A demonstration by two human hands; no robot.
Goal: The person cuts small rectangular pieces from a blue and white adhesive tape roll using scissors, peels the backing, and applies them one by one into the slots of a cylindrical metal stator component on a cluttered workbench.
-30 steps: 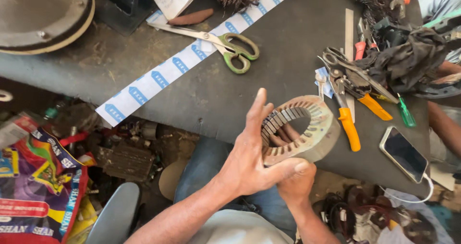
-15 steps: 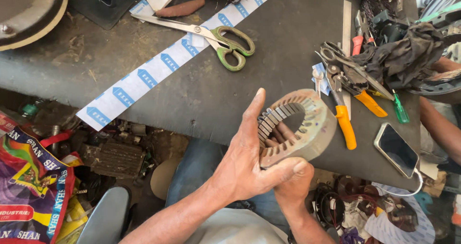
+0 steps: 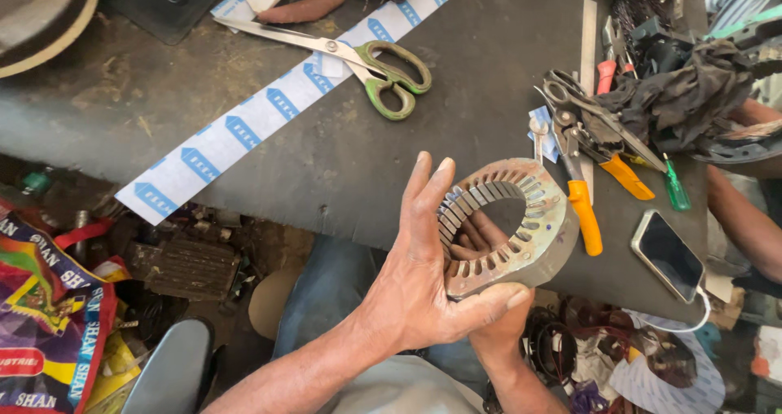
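I hold a rusty metal stator ring (image 3: 547, 222) with slotted inner teeth above the front edge of the dark workbench (image 3: 326, 169). My left hand (image 3: 411, 288) presses flat against its left side, fingers straight up and thumb under the rim. From below, my right hand (image 3: 498, 332) cups the ring, and its fingers show through the bore. The ring is tilted, with its open face towards me.
Green-handled scissors (image 3: 383, 76) lie on a long white strip with blue marks (image 3: 244, 129). Orange-handled pliers (image 3: 585, 214), more scissors and a black rag (image 3: 684, 88) crowd the right. A phone (image 3: 668, 255) lies at the edge. Another person's arm (image 3: 745, 222) reaches in on the right.
The ring has tilted a little, showing more of its outer wall. Both hands keep the same hold. The view has shifted slightly.
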